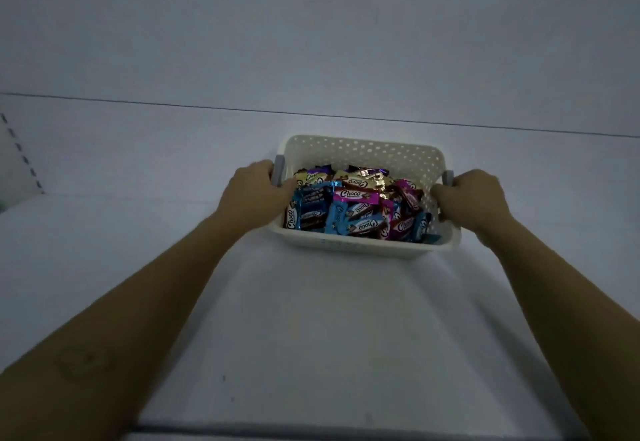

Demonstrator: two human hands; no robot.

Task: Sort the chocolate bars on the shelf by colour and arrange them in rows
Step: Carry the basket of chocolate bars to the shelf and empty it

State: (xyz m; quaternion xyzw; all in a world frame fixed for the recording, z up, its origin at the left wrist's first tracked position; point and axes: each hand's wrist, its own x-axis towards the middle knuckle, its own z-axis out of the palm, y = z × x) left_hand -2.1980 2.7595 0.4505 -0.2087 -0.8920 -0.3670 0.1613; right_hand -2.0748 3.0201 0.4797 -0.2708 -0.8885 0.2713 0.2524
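— How are the hands placed?
— Both arms reach straight forward. The left hand (pixel 254 191) curls round the left handle (pixel 278 170), at nine o'clock on the perforated white basket (pixel 363 153). The right hand (pixel 467 198) grips the right handle (pixel 447 177) at three o'clock.
— And the chocolate bars (pixel 353 208)?
— Heaped unsorted inside the basket: blue wrappers toward seven o'clock, pink toward four, gold toward twelve. The basket stands on the white shelf (pixel 311 319).

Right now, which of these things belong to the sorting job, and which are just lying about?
Part of the job:
- chocolate bars, blue, pink and gold wrappers mixed together
- basket holding them
- shelf under the basket
- left hand and right hand, each gripping one end of the basket

Just there:
- back panel
- slotted strip at far left
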